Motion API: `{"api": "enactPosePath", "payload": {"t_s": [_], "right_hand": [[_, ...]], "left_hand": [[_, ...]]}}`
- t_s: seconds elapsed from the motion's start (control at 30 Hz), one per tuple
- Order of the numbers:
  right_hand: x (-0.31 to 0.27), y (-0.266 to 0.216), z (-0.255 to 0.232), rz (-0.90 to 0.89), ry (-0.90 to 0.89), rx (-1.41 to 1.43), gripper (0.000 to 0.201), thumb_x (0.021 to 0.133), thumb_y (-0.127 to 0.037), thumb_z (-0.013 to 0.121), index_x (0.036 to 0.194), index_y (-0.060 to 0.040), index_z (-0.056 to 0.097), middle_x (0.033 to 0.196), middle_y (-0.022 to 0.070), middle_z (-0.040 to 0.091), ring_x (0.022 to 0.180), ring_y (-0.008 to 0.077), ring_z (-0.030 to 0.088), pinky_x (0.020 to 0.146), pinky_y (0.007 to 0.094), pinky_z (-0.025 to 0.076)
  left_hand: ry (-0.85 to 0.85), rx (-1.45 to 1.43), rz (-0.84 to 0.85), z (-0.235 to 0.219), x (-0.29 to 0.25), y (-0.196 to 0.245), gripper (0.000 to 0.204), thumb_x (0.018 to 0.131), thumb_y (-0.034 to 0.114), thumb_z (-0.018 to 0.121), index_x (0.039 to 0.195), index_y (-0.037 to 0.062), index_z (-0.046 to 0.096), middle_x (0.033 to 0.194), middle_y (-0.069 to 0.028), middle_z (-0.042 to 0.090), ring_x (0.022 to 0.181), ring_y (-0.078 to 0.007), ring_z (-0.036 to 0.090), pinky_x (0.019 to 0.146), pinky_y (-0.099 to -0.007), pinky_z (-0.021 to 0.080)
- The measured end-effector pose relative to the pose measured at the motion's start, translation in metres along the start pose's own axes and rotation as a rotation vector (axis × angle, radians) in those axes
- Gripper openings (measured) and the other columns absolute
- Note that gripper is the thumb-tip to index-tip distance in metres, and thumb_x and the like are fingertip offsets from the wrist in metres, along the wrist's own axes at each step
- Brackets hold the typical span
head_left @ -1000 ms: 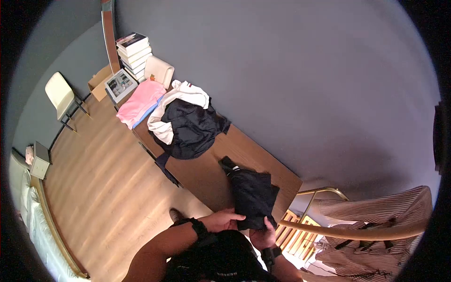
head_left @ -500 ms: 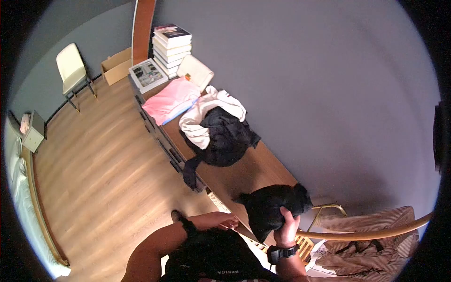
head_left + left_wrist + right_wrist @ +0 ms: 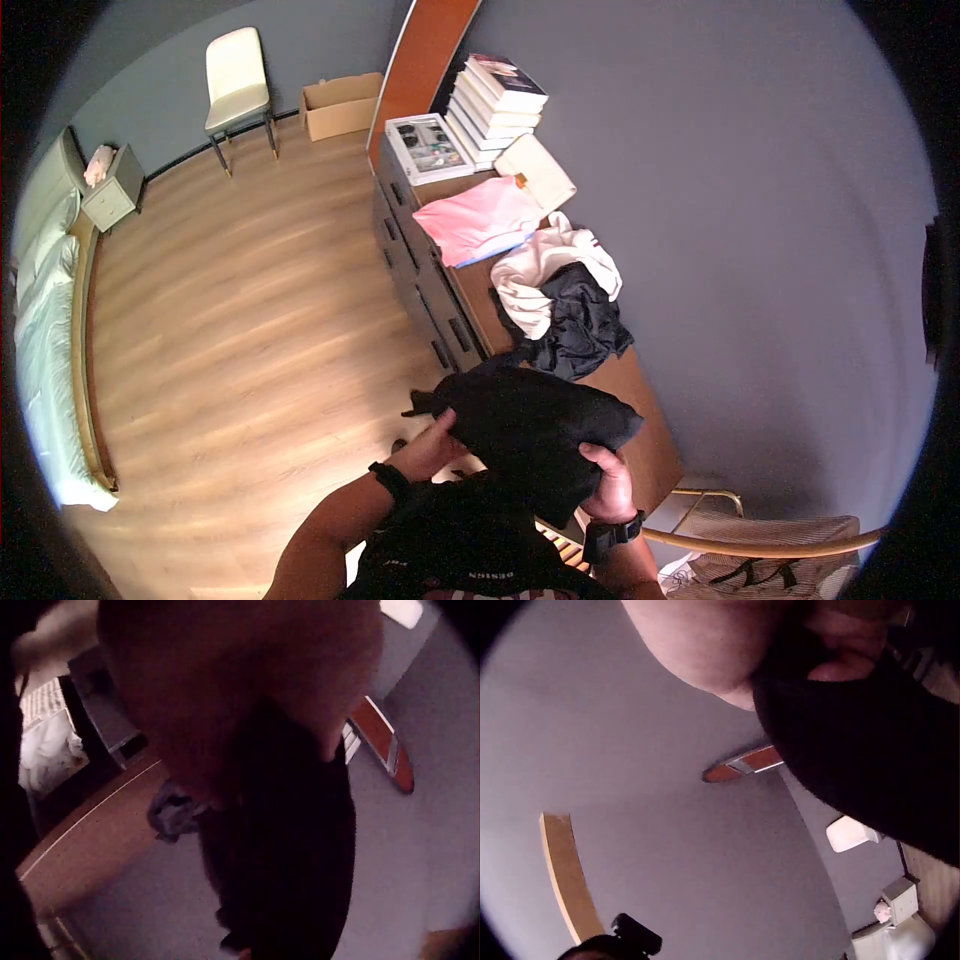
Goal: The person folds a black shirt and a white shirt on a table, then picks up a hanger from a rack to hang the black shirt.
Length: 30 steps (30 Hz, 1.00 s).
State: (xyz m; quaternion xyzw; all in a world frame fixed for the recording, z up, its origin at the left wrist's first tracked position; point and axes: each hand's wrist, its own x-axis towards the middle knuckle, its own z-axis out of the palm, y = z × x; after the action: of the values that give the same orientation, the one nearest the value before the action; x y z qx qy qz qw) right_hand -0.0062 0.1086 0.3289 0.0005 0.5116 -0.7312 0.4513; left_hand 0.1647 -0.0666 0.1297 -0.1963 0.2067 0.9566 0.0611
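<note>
1. Head view: the fingers of the right hand [image 3: 603, 482] curl round the lower right edge of a folded black garment [image 3: 535, 425], held in the air before the person's chest, clear of the wooden dresser [image 3: 640, 400]. The left hand [image 3: 432, 447] grips its left edge from below. A heap of clothes [image 3: 560, 300], a pink cloth [image 3: 480, 220] and stacked books [image 3: 495, 105] lie on the dresser.
2. Left wrist view: the palm fills the frame against dark fabric [image 3: 292, 847]; finger positions cannot be told.
3. Right wrist view: the thumb [image 3: 840, 664] presses into the black cloth [image 3: 870, 757].
</note>
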Motion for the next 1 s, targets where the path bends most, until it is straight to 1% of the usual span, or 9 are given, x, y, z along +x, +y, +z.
{"api": "enactPosePath", "payload": {"t_s": [0.07,0.1,0.2,0.33,0.4,0.53,0.7,0.83,1.0], "right_hand": [[0.002,0.009,0.019,-0.006,0.004,-0.050,0.049,0.081,-0.005,0.062,0.129,-0.0025,0.054,0.124,0.0126,0.063,0.115,0.0299,0.059,0.104,0.0424,0.045],[0.003,0.013,0.032,-0.001,-0.002,-0.048,0.049,0.081,-0.005,0.062,0.129,-0.0025,0.054,0.124,0.0126,0.063,0.115,0.0299,0.059,0.104,0.0424,0.045],[0.006,0.024,0.060,-0.067,0.009,-0.026,0.048,0.080,0.000,0.062,0.127,-0.0022,0.054,0.122,0.0116,0.063,0.114,0.0304,0.059,0.102,0.0421,0.045],[0.012,0.044,0.064,-0.156,-0.030,-0.143,0.044,0.084,0.007,0.062,0.126,-0.0023,0.055,0.122,0.0075,0.063,0.112,0.0235,0.060,0.099,0.0376,0.046],[0.015,0.047,0.063,-0.186,-0.028,-0.217,0.042,0.085,0.006,0.064,0.125,-0.0020,0.056,0.122,0.0068,0.063,0.111,0.0221,0.060,0.099,0.0367,0.046],[0.027,0.044,0.060,-0.143,-0.061,-0.320,0.042,0.086,0.005,0.066,0.126,-0.0017,0.057,0.123,0.0053,0.063,0.110,0.0193,0.059,0.099,0.0356,0.045],[0.046,0.042,0.059,-0.099,-0.101,-0.342,0.042,0.086,0.004,0.066,0.126,-0.0017,0.058,0.121,0.0051,0.064,0.110,0.0183,0.059,0.099,0.0349,0.045],[0.077,0.036,0.057,-0.106,-0.197,-0.369,0.041,0.086,0.004,0.065,0.126,-0.0023,0.057,0.120,0.0049,0.065,0.110,0.0179,0.059,0.098,0.0348,0.046],[0.123,0.002,0.082,-0.130,-0.215,-0.288,0.051,0.079,0.007,0.065,0.128,-0.0036,0.056,0.123,0.0057,0.064,0.115,0.0209,0.058,0.104,0.0353,0.041]], "left_hand": [[0.182,-0.211,0.350,0.005,-0.018,0.029,0.059,0.102,0.042,0.051,0.143,0.0010,0.042,0.140,-0.0115,0.055,0.129,-0.0265,0.052,0.112,-0.0420,0.039],[0.278,-0.186,0.394,0.005,-0.026,0.038,0.056,0.101,0.041,0.053,0.141,0.0025,0.046,0.139,-0.0108,0.057,0.125,-0.0242,0.056,0.110,-0.0405,0.040],[0.283,-0.298,0.383,-0.021,-0.036,0.046,0.054,0.101,0.041,0.054,0.141,0.0042,0.048,0.138,-0.0104,0.057,0.124,-0.0238,0.057,0.109,-0.0388,0.041],[0.300,-0.310,0.385,-0.038,-0.038,0.049,0.055,0.101,0.043,0.054,0.141,0.0055,0.049,0.139,-0.0095,0.057,0.126,-0.0233,0.055,0.109,-0.0380,0.040],[0.150,-0.445,0.288,-0.034,-0.046,0.053,0.057,0.100,0.045,0.054,0.142,0.0069,0.048,0.138,-0.0086,0.058,0.129,-0.0236,0.052,0.111,-0.0390,0.038],[0.144,-0.425,0.246,-0.028,-0.059,0.067,0.060,0.099,0.048,0.054,0.143,0.0078,0.048,0.139,-0.0081,0.058,0.129,-0.0246,0.052,0.112,-0.0403,0.036],[0.294,-0.324,0.301,-0.053,-0.065,0.071,0.052,0.096,0.031,0.062,0.140,0.0066,0.049,0.142,-0.0087,0.055,0.130,-0.0265,0.051,0.113,-0.0401,0.035],[0.198,-0.352,0.376,-0.075,-0.067,0.080,0.049,0.093,0.016,0.063,0.139,0.0057,0.049,0.139,-0.0087,0.057,0.128,-0.0268,0.052,0.113,-0.0411,0.036],[0.293,-0.358,0.417,-0.075,-0.067,0.118,0.050,0.094,0.016,0.063,0.139,0.0037,0.047,0.138,-0.0093,0.057,0.129,-0.0248,0.052,0.113,-0.0428,0.036]]}}
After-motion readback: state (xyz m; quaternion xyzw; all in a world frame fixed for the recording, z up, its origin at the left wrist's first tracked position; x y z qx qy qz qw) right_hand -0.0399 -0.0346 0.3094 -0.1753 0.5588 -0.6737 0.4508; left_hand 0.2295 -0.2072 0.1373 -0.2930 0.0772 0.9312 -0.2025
